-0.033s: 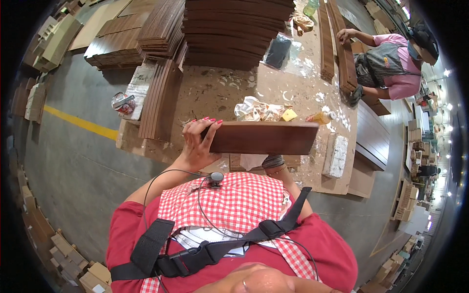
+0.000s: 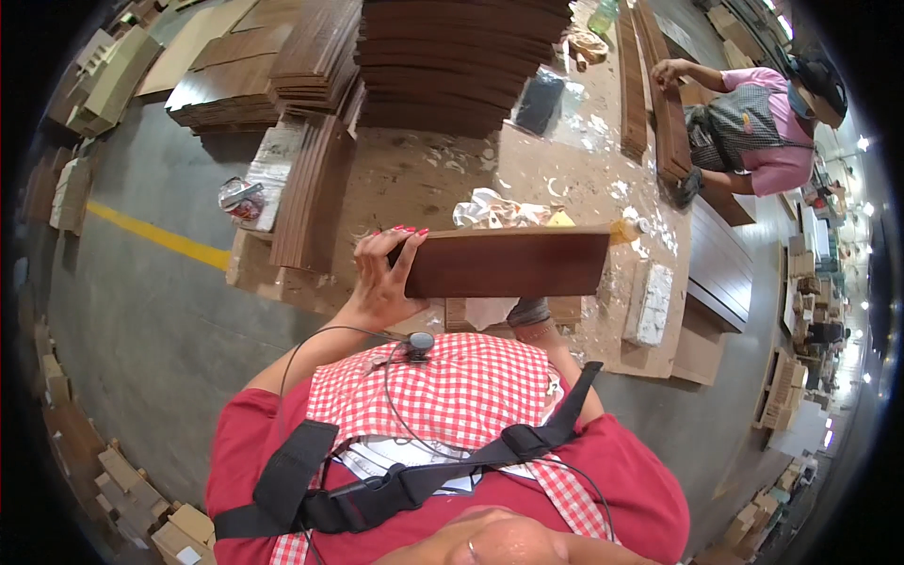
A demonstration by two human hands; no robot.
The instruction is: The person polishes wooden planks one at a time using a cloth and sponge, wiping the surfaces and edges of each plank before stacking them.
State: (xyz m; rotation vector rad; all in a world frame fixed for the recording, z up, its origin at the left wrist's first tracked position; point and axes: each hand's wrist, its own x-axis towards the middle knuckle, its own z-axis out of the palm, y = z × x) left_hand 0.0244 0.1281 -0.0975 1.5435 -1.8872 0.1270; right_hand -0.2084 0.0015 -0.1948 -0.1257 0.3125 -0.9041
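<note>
My left hand (image 2: 379, 275) is closed on the left end of a dark brown wooden board (image 2: 508, 266), fingers over its top edge and thumb below. The board is held up above the table's near side, its broad face tilted toward me. Behind its lower edge is my right hand (image 2: 529, 312) in a grey glove, its fingers hidden by the board. A white cloth or paper (image 2: 490, 312) shows right beside that glove. Beyond the board are a crumpled, stained cloth (image 2: 499, 209), a partly covered yellow sponge (image 2: 562, 218) and a bottle of amber liquid (image 2: 625, 229).
A tall stack of brown boards (image 2: 452, 66) stands at the table's far side, more boards (image 2: 315, 198) at left. A paint-spattered white block (image 2: 648, 303) lies at right, a tin (image 2: 241, 200) at left. Across the table, a co-worker (image 2: 753, 122) handles a long board (image 2: 667, 113).
The board has tilted slightly, its top edge rising at the right and covering more of the sponge and bottle. My left hand keeps its grip.
</note>
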